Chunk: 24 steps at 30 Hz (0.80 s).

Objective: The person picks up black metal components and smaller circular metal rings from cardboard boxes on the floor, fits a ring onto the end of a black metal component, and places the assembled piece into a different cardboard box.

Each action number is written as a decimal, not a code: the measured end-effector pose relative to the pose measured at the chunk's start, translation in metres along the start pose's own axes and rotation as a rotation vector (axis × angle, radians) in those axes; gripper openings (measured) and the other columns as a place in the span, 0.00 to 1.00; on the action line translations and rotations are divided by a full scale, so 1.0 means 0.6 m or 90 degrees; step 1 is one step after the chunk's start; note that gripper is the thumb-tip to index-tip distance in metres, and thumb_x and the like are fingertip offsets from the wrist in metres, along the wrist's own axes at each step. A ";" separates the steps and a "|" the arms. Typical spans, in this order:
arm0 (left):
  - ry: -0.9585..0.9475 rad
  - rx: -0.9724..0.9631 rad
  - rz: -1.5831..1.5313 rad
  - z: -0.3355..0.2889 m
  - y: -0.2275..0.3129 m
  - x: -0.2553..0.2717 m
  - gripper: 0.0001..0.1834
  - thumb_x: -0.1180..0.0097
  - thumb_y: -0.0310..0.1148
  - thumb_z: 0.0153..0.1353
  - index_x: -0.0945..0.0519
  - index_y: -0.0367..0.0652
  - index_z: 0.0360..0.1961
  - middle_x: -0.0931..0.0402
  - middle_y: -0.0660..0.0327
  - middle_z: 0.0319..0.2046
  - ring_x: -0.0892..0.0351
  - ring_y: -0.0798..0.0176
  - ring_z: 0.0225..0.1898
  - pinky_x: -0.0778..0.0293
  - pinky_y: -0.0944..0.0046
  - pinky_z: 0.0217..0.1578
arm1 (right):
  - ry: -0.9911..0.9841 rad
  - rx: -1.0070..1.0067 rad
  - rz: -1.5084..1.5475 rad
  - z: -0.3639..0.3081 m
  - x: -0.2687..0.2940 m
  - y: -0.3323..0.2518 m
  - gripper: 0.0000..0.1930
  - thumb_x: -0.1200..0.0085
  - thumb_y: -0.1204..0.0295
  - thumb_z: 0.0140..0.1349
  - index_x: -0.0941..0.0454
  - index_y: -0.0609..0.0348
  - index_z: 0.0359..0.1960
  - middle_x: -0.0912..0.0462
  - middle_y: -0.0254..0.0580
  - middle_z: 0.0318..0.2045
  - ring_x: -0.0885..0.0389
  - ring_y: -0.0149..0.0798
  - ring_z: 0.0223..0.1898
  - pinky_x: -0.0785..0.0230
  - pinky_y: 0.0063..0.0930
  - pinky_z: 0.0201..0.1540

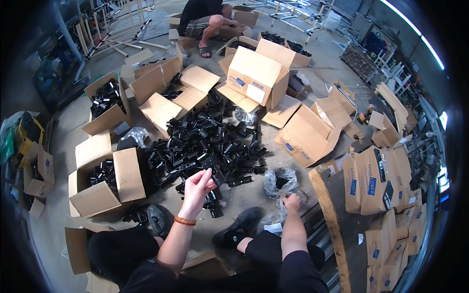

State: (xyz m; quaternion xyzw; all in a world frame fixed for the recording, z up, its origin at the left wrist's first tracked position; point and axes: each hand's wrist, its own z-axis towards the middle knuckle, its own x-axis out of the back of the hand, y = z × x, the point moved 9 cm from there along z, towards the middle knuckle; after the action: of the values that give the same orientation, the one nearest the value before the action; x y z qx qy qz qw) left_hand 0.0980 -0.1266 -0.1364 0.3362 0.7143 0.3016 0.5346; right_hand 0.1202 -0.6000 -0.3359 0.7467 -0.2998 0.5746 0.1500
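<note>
One black part [217, 177] is pinched in the left hand [197, 188] by the pile [200, 141], a clear bag [289, 177] is gripped by the right hand [292, 202], and some pieces are boxed [103, 173], but tons are left loose, so probably nowhere near done.

Left hand [198, 182] pinching; right hand [292, 201] curled, lower.

A workshop or warehouse; the bare grey floor [63, 129], open brown cardboard boxes [305, 134], heaped glossy black parts [215, 134] and long white strip light [403, 18] show it.
</note>
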 end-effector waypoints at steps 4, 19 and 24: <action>-0.020 0.002 -0.098 -0.001 0.018 -0.009 0.14 0.51 0.42 0.70 0.21 0.43 0.37 0.25 0.71 0.29 0.26 0.77 0.32 0.26 0.69 0.44 | 0.092 0.032 0.112 0.063 0.029 0.040 0.23 0.47 0.52 0.54 0.17 0.63 0.34 0.17 0.61 0.36 0.18 0.57 0.43 0.27 0.47 0.49; 0.072 -0.193 -0.151 -0.024 0.089 0.035 0.14 0.51 0.35 0.70 0.23 0.35 0.47 0.19 0.54 0.45 0.18 0.65 0.44 0.21 0.67 0.47 | -0.656 0.662 0.773 -0.446 0.289 -0.605 0.12 0.46 0.69 0.67 0.19 0.67 0.44 0.16 0.40 0.35 0.20 0.25 0.34 0.30 0.16 0.31; 0.082 -0.148 -0.204 -0.028 0.079 0.032 0.13 0.49 0.37 0.69 0.22 0.41 0.47 0.18 0.62 0.42 0.17 0.70 0.42 0.20 0.70 0.41 | -0.465 0.750 0.776 -0.506 0.329 -0.604 0.12 0.43 0.79 0.62 0.20 0.69 0.47 0.17 0.37 0.35 0.20 0.26 0.37 0.27 0.18 0.39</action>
State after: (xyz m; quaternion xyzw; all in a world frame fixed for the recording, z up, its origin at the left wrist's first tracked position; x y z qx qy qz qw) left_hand 0.0854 -0.0843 -0.1058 0.1345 0.7516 0.3140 0.5643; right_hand 0.1432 -0.2009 -0.0157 0.5506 -0.3287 0.3425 -0.6867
